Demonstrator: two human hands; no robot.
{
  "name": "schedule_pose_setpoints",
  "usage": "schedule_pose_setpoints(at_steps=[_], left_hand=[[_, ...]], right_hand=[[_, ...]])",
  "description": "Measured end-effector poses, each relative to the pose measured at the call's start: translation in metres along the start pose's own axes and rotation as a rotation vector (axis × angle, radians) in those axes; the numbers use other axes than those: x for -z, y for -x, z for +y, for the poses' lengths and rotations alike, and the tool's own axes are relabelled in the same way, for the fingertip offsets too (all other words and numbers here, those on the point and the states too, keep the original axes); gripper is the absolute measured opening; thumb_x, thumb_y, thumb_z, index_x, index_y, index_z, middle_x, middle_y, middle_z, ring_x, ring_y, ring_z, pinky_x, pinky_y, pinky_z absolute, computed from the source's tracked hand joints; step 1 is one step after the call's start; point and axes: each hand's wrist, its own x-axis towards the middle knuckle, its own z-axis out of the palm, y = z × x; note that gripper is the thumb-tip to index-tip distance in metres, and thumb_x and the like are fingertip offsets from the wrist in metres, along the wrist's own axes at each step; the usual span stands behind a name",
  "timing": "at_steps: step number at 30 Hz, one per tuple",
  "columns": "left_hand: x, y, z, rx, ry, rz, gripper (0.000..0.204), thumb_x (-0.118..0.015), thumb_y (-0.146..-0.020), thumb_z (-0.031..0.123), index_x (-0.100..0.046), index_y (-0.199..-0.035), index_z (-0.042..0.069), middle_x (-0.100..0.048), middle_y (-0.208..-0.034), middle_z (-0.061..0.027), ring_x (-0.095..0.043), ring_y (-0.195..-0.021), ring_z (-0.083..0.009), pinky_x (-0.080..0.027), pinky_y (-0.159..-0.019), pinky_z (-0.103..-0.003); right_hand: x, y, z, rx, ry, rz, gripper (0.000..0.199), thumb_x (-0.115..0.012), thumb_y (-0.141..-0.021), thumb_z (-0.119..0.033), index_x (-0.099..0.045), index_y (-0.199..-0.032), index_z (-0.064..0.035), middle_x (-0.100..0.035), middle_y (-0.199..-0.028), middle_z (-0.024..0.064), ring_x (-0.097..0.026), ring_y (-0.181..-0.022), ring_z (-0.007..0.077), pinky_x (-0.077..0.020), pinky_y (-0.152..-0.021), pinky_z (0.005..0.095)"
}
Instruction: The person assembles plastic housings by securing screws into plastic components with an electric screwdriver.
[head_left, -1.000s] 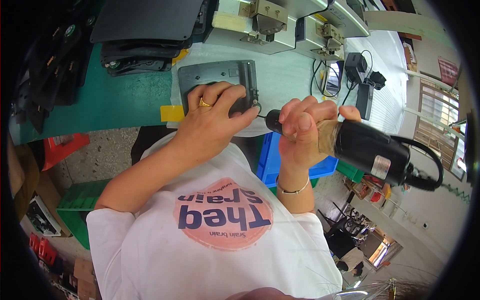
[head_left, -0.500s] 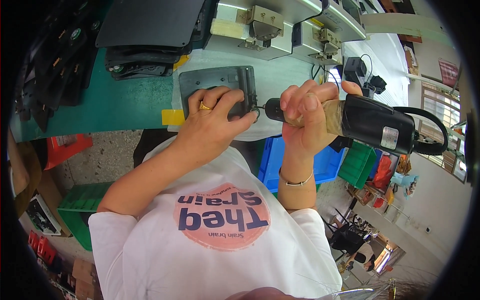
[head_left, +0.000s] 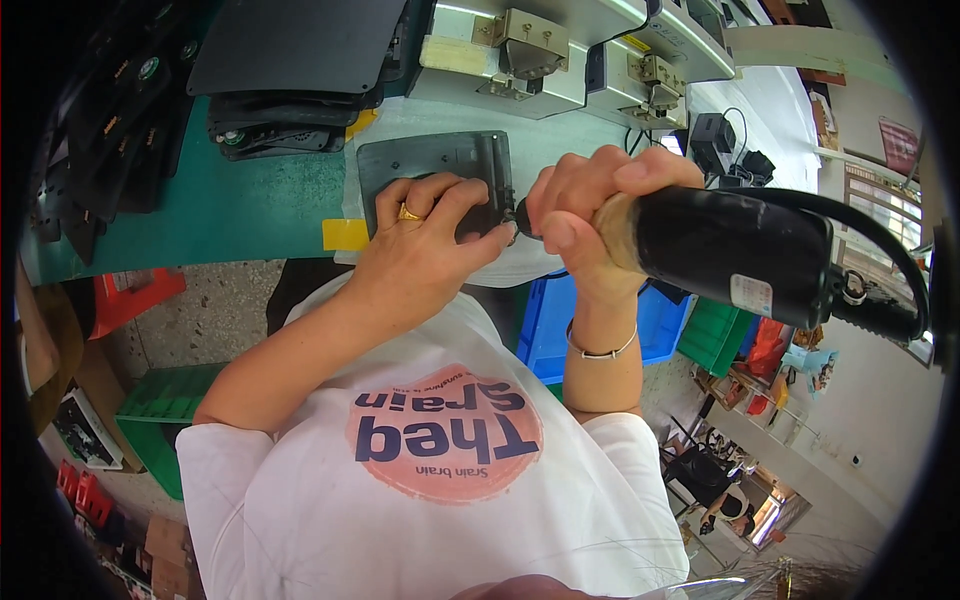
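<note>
So your dark grey panel (head_left: 435, 155) is lying flat on the counter (head_left: 250, 200), around 11 o'clock in your view. It's roughly squarish, with a few small dark spots on its face and a raised strip down its 3 o'clock side. Your left hand (head_left: 415, 250) covers its 6 o'clock part. Some tiny bits show at its 4 o'clock corner, too small to make out.

Your powered driver (head_left: 735, 245) is chunky and black, tan wrapping near the grip, pale label, cable looping off its 3 o'clock end. It's nearly level in your right hand (head_left: 590, 210), nose aimed just past 9 o'clock, right by that corner. Can't tell if the tip's touching.
</note>
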Motion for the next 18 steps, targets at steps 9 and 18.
schedule_pose_setpoints(at_steps=[9,18], left_hand=[[-0.001,0.0,0.007,-0.012,-0.062,0.086,0.03,-0.066,-0.074,0.012,-0.069,-0.101,0.022,-0.054,-0.113,-0.0055,-0.049,-0.113,-0.0261,-0.033,-0.093,-0.046],[0.002,-0.003,0.006,-0.082,0.001,0.071,0.04,-0.067,-0.066,0.0,-0.069,-0.102,0.017,-0.055,-0.109,-0.0083,-0.052,-0.11,-0.0274,-0.032,-0.093,-0.045]], right_hand=[[0.005,0.011,-0.008,-0.05,0.168,0.149,0.054,-0.075,-0.08,0.001,-0.041,-0.121,-0.0109,-0.05,-0.065,0.0027,-0.049,-0.053,0.0156,-0.0479,-0.051,0.0329],[0.072,-0.027,-0.025,0.284,0.244,0.87,0.051,-0.06,-0.088,0.001,-0.035,-0.132,-0.008,-0.049,-0.068,0.0023,-0.05,-0.058,0.0106,-0.0483,-0.055,0.0313]])
